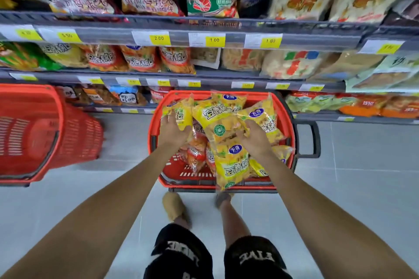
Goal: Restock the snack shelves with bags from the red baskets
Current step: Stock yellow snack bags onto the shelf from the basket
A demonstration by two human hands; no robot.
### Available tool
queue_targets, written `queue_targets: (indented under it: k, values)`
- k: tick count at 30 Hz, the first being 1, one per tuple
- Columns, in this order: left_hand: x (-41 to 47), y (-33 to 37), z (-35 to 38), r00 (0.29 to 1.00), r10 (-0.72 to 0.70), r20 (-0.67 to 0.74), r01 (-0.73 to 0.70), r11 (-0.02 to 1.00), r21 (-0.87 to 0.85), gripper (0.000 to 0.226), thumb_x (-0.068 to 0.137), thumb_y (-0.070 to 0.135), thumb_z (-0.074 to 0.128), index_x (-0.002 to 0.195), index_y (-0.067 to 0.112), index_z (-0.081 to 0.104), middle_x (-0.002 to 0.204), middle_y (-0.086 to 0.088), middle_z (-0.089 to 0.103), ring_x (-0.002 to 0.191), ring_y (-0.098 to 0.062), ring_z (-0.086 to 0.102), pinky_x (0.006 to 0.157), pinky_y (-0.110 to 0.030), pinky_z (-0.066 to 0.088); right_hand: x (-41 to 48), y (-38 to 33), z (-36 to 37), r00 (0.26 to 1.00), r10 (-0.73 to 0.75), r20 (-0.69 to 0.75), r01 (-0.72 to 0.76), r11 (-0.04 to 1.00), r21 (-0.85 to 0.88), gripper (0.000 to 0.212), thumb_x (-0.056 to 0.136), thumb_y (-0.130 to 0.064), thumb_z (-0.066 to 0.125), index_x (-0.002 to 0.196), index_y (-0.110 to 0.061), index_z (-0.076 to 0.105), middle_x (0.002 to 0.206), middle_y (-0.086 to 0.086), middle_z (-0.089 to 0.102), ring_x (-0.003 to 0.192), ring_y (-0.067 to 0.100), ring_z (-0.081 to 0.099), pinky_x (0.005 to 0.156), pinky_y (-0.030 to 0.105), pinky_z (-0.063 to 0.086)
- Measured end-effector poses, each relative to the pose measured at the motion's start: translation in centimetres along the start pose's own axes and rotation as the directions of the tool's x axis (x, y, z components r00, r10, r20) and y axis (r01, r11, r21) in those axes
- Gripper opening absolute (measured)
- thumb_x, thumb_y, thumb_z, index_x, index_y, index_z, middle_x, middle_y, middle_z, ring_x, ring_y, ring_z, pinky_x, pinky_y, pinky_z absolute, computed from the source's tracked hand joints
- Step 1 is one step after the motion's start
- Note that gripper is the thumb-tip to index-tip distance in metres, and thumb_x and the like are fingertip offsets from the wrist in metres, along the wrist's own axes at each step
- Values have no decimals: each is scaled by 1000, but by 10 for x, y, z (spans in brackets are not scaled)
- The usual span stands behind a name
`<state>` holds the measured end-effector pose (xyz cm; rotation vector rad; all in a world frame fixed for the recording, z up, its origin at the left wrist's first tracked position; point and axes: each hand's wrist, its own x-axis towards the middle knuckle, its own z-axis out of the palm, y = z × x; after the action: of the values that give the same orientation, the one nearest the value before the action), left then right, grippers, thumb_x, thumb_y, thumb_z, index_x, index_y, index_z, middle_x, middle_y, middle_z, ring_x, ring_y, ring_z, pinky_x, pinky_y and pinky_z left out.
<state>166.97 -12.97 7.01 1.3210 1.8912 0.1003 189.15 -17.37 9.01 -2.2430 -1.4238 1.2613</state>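
Judged barely partway: left hand [173, 130] gripping one yellow bag [179, 113], right hand [255, 139] clutching several yellow bags [218, 118] just above the red basket [154, 124], orange bags [196, 154] lying inside, none of these yet on the snack shelves [226, 73] beyond.

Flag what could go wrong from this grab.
1. The right grip bunches several yellow bags. The lowest bag dangles over the near rim of the red basket and could slip to the floor.
2. The left grip holds another yellow bag; both full, nothing catches a drop.
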Motion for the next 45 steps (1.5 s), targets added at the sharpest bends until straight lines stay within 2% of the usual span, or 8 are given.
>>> queue_targets:
  k: [3, 8, 16, 21, 27, 36, 42, 45]
  values:
    - [16, -14, 11, 996, -88, 24, 88, 996, 3, 78, 92, 37, 59, 153, 16, 15, 158, -11, 12, 144, -31, 19, 113, -44, 25, 24, -4, 20, 996, 1, 87, -4, 999, 38, 56, 95, -29, 57, 143, -10, 37, 135, 2, 50, 127, 24, 48, 99, 28, 39]
    - [53, -31, 26, 977, -208, 44, 208, 978, 3, 87, 91, 44, 58, 154, 17, 5, 160, -11, 3, 146, -31, 13, 114, -44, 22, 73, -12, 47, 984, 22, 177, -14, 999, -44, 84, 89, -45, 61, 152, -14, 15, 156, 8, 24, 143, 27, 25, 115, 39, 26]
    - [91, -54, 53, 934, -333, 132, 344, 937, -67, 109, 81, 53, 67, 151, 30, -12, 159, -14, -13, 146, -38, -1, 117, -55, 14, 127, -8, 72, 955, 126, 270, -58, 968, -245, 106, 81, -50, 69, 153, -20, -2, 160, 12, 4, 146, 35, 10, 114, 49, 29]
    - [86, -59, 57, 932, -355, 74, 360, 930, -76, 107, 80, 50, 69, 151, 33, -9, 152, -19, 22, 139, -40, 25, 110, -55, 29, 133, -8, 76, 955, 167, 243, -99, 958, -269, 104, 79, -48, 72, 153, -19, 5, 152, 13, 33, 137, 35, 34, 106, 43, 40]
    - [68, -59, 43, 922, -387, 1, 384, 916, -115, 98, 79, 51, 68, 151, 38, 2, 149, -16, 29, 139, -37, 26, 110, -56, 26, 112, -19, 84, 997, 67, 43, -55, 973, -222, 93, 72, -46, 75, 146, -20, 24, 114, 8, 63, 106, 29, 60, 91, 44, 51]
    - [5, -57, -19, 961, -215, -176, 212, 977, -34, 96, 78, 51, 68, 151, 37, 7, 137, -15, 43, 128, -34, 39, 101, -51, 32, 44, -59, 59, 995, -34, -91, 35, 999, 15, 88, 62, -48, 75, 138, -33, 33, 113, -3, 64, 108, 25, 58, 90, 45, 51]
    - [-40, -24, -82, 956, 61, -288, -47, 997, 55, 98, 76, 51, 68, 151, 36, 6, 135, -15, 40, 128, -35, 35, 103, -53, 32, -17, -93, 9, 955, -124, -271, 166, 977, 136, 66, 67, -36, 78, 124, -29, 46, 104, -8, 65, 101, 19, 60, 87, 45, 52]
    - [-63, -3, -111, 912, 202, -357, -172, 979, 113, 97, 78, 51, 68, 152, 33, 10, 131, -16, 43, 126, -34, 37, 102, -53, 29, -47, -109, -20, 903, -153, -401, 224, 965, 136, 77, 67, -42, 74, 135, -27, 40, 118, -4, 61, 114, 23, 54, 94, 46, 50]
